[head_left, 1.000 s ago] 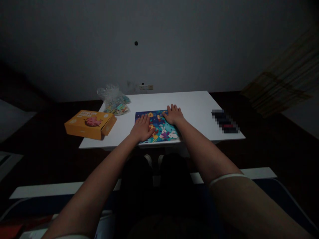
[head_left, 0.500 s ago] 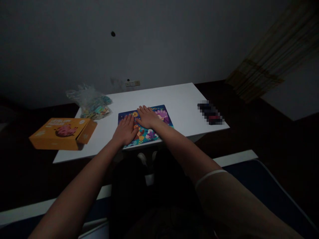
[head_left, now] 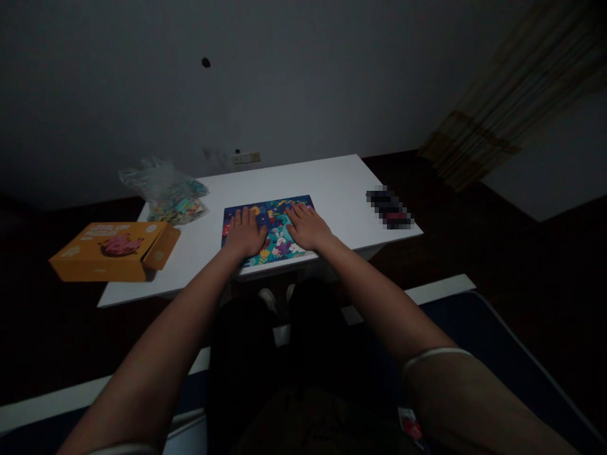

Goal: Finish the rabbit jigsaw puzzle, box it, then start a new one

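Observation:
A brightly coloured picture puzzle (head_left: 279,240) with a rabbit and flowers lies flat near the front edge of the white table (head_left: 332,180). My left hand (head_left: 245,234) rests palm down on its left part, fingers stretched out. On the right part lies my right hand (head_left: 308,226), also flat with its fingers spread. Both hands touch the puzzle's surface without gripping it. They cover some of the picture between them.
An orange puzzle box (head_left: 114,249), its end flap open, overhangs the table's left edge. Behind it is a clear plastic bag (head_left: 177,199) of puzzle pieces. A blurred dark object (head_left: 389,207) lies at the right end. The wall (head_left: 284,95) stands behind the table.
My right hand has slid right across the puzzle, uncovering its middle. The puzzle sits slightly farther from the table's front edge. My left hand stays on the left part.

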### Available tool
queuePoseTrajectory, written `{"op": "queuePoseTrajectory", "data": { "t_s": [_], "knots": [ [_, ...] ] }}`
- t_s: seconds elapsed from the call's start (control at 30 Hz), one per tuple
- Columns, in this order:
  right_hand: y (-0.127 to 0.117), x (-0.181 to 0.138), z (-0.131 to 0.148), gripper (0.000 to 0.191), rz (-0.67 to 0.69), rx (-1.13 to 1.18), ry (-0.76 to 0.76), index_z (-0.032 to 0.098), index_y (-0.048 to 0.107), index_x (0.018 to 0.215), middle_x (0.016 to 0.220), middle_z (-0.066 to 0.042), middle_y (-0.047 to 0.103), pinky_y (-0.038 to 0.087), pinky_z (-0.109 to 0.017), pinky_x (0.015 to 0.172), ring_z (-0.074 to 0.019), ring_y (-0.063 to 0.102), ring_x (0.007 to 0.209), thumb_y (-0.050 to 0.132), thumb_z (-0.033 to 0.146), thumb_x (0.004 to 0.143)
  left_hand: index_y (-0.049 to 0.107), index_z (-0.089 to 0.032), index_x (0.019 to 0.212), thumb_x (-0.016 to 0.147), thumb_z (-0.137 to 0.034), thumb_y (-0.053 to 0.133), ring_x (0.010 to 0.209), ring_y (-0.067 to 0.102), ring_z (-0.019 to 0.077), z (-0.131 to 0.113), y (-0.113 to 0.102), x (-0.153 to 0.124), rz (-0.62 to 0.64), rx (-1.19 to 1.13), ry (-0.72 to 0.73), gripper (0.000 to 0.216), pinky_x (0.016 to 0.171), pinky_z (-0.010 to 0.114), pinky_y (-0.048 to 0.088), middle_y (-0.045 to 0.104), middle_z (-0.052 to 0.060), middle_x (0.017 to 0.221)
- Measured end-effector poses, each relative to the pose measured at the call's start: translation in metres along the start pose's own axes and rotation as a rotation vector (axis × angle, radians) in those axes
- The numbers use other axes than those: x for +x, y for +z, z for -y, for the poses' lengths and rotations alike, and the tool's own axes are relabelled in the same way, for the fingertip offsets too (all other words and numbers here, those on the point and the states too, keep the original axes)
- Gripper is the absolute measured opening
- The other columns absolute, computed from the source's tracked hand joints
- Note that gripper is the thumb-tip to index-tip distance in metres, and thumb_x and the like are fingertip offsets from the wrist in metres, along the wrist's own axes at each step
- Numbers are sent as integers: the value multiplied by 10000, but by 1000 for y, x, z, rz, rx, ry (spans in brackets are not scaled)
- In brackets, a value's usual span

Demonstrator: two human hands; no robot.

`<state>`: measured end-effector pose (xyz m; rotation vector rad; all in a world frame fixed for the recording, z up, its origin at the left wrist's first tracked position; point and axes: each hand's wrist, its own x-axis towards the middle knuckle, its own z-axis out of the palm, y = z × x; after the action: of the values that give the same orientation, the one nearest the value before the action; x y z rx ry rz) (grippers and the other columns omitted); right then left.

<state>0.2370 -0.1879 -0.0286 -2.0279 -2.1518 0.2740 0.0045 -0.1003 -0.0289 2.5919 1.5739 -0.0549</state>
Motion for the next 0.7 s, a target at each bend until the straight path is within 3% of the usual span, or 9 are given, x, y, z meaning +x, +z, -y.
{"op": "queuePoseTrajectory", "data": {
  "t_s": [0.13,0.27,0.33,0.43,0.53,0.63,0.7],
  "knots": [
    [0,0,2,715,-29,-5,2,105,387,1831,1931,-129,312,181,-507,1458,-322,264,1795,314,315,1151,251,-18,1828,1148,-515,194,1813,146,468,-31,5,19,-20,-25,63,844,1468,643,176,195,227,1943],
    [-5,-2,4,697,-30,-22,15,75,416,1811,1915,-151,348,191,-469,1456,-308,304,1780,265,290,1166,272,-104,1850,1145,-536,268,1821,138,439,-62,10,36,-12,-57,167,828,1477,624,140,200,144,1958],
    [-5,-1,4,705,-21,-37,29,52,390,1817,1921,-167,325,168,-478,1460,-324,261,1794,248,318,1180,284,-141,1855,1149,-561,289,1824,152,411,-66,9,45,-2,-75,203,822,1481,600,146,213,112,1959],
    [-3,1,6,771,11,-60,91,27,313,1840,1938,-205,244,154,-568,1458,-399,173,1813,263,449,1196,323,-178,1848,1151,-599,318,1820,199,372,-42,1,55,9,-93,206,814,1479,551,185,250,87,1952],
    [1,6,5,857,48,-71,151,53,256,1863,1947,-228,166,147,-653,1444,-463,110,1813,268,584,1191,292,-122,1847,1154,-640,284,1813,205,416,8,-8,52,-13,-91,100,865,1460,605,217,238,163,1946],
    [3,8,-3,826,68,-69,153,101,230,1878,1955,-202,127,137,-657,1444,-435,99,1819,218,569,1198,278,-78,1841,1158,-645,284,1816,191,413,54,-10,37,-33,-78,46,888,1468,564,198,220,186,1948],
    [2,7,-11,783,85,-61,121,136,248,1881,1961,-161,134,143,-620,1453,-383,119,1825,239,521,1199,266,-75,1844,1158,-640,301,1820,187,390,72,-10,27,-38,-71,46,890,1473,528,194,213,179,1951]
  ]
}}
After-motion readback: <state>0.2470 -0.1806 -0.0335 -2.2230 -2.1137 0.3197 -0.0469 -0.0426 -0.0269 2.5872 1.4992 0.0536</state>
